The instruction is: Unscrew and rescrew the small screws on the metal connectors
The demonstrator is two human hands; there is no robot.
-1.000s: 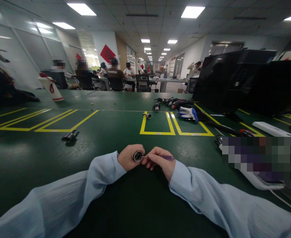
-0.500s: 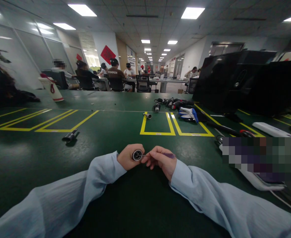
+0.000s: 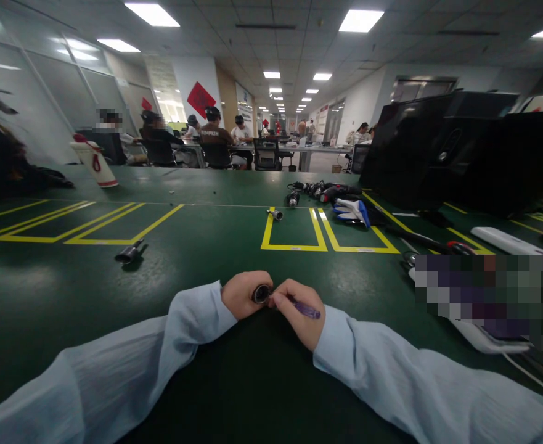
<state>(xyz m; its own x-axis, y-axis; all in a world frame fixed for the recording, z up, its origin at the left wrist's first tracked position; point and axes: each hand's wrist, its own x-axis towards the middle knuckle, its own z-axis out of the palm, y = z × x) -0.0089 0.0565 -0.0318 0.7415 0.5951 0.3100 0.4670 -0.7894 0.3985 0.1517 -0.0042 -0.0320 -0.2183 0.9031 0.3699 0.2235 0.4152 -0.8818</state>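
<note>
My left hand is closed round a dark hollow metal cylinder, its open end facing me. My right hand pinches a small screwdriver with a see-through purple handle, which slants down to the right across the hand. The screwdriver's thin shaft is mostly hidden by my fingers, near the cylinder's right rim; whether the tip touches it I cannot tell. Both hands meet just above the green table. A similar dark cylinder with a narrow stem lies on the table to the left.
A smaller metal piece lies at a yellow-taped rectangle. Beyond are a tangle of black cables and tools and a white-blue glove. Black monitors stand at right, a white cup at left. People sit farther back.
My right hand has turned and closed in on my left, tipping the screwdriver's handle downward. The cylinder has shifted slightly right and tilted. The shaft between the hands is less visible.
</note>
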